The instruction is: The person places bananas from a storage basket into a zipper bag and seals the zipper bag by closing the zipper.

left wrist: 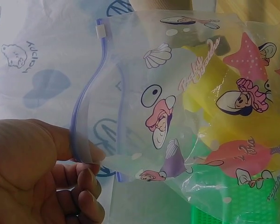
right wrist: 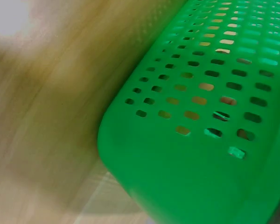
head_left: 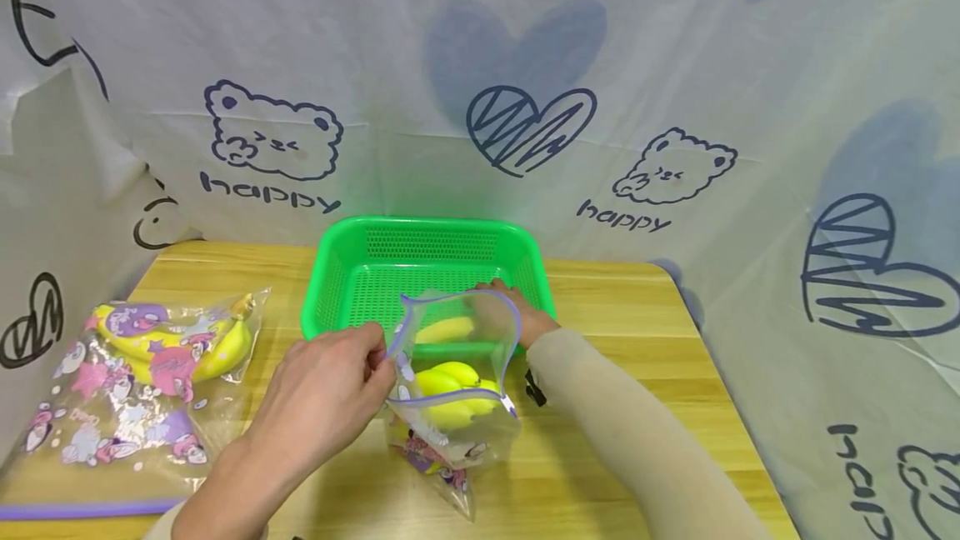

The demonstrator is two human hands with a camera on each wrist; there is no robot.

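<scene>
My left hand (head_left: 326,394) pinches the purple-edged mouth of a clear zip bag (left wrist: 154,126) printed with cartoon figures. The bag's mouth gapes, and yellow bananas (head_left: 453,382) show inside it. Behind the bag, my right hand (head_left: 528,319) reaches over the near right rim of a green basket (head_left: 322,273), its fingers partly hidden by the clear plastic. Close to those fingers, a single yellow banana (head_left: 444,330) lies in the basket, seen through the bag. I cannot tell whether the right hand grips it. Only the basket's perforated side (right wrist: 200,107) fills the right wrist view.
At the left of the wooden table (head_left: 622,307) lies a second printed zip bag (head_left: 142,440) holding bananas (head_left: 225,352). A small black object (head_left: 535,390) sits under my right wrist. Printed cloth (head_left: 405,65) hangs behind and beside the table.
</scene>
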